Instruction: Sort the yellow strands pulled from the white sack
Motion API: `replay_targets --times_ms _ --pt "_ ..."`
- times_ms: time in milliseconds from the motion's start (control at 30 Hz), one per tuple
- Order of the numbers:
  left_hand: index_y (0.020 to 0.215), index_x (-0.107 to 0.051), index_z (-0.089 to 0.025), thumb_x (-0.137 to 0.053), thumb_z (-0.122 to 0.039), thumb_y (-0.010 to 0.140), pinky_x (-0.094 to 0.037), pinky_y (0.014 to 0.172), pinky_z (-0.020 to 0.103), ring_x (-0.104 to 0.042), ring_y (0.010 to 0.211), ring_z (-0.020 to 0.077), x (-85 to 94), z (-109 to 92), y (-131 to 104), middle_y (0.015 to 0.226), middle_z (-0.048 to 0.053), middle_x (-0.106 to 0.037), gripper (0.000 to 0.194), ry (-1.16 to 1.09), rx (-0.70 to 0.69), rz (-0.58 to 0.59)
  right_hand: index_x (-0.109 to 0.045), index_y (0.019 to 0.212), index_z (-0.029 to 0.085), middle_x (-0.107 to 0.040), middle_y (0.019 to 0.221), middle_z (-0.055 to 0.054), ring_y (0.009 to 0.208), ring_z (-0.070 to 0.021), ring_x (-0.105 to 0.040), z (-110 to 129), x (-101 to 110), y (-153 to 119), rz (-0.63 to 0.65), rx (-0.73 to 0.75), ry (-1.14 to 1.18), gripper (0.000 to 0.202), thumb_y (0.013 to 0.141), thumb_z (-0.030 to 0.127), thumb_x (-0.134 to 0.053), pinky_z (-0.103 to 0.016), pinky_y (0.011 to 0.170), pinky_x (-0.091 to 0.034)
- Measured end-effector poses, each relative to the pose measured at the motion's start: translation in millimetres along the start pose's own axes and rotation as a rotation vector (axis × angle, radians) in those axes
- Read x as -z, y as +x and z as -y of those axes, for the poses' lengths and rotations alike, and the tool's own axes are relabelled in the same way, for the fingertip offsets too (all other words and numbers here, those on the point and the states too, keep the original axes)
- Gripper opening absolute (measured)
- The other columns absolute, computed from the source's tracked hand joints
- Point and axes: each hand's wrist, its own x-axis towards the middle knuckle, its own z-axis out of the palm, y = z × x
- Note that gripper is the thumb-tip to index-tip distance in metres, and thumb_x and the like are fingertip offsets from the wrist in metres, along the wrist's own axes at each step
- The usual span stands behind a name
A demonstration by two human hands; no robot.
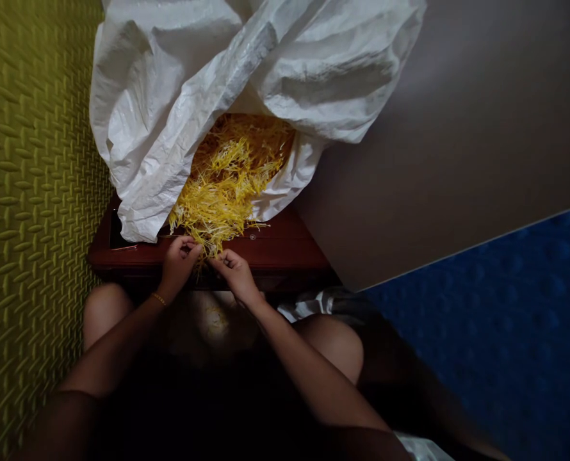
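A heap of thin yellow strands with pale tips (227,186) spills from the mouth of a large white woven sack (155,109). It reaches over the front edge of a dark red wooden surface (285,246). At the near left end of the heap, my left hand (180,264) is closed, thumb and fingertips pinching at the strands. Just to its right, my right hand (234,272) also pinches, its fingertips touching strands at the lower edge. A few strands hang down between the two hands. Exactly how many strands each hand grips is too small to tell.
A yellow wall with a raised tread pattern (35,192) rises close on the left. A smooth grey-brown panel (448,128) slants along the right, with a blue textured surface (515,307) beyond. My knees sit below the wooden edge, near a crumpled whitish plastic (309,307).
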Motion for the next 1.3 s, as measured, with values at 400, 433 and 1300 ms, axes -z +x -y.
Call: replay_targets --times_ms 400,433,1300 --pt "0.073 -0.050 -0.017 -0.057 -0.031 0.071 -0.035 0.048 0.019 -0.042 0.049 0.0067 6.3 4 15 0.058 -0.005 -0.046 0.016 -0.025 0.060 -0.013 -0.042 0.062 0.020 -0.040 0.061 0.004 0.060 -0.0111 -0.038 -4 -3 -28 0.129 0.151 -0.455 0.021 0.076 0.031 -0.053 -0.023 0.057 -0.030" --pt "0.075 -0.049 -0.017 -0.056 -0.032 0.071 -0.036 0.049 0.019 -0.043 0.050 0.0067 8.0 4 17 0.060 -0.005 -0.047 0.017 -0.051 0.058 -0.023 -0.043 0.063 0.020 -0.042 0.062 0.004 0.061 -0.0115 -0.039 -3 -3 -30 0.143 0.167 -0.490 0.020 0.076 0.030 -0.053 -0.023 0.058 -0.030" --pt "0.083 -0.068 -0.015 -0.042 -0.034 0.085 -0.041 0.078 0.030 -0.057 0.079 0.0197 19.3 25 62 0.080 0.009 -0.067 0.033 0.640 -0.346 0.205 -0.040 0.053 0.019 -0.038 0.055 0.003 0.057 -0.0112 -0.038 40 43 -39 0.002 0.258 -0.415 0.023 0.074 0.024 -0.050 -0.025 0.055 -0.030"
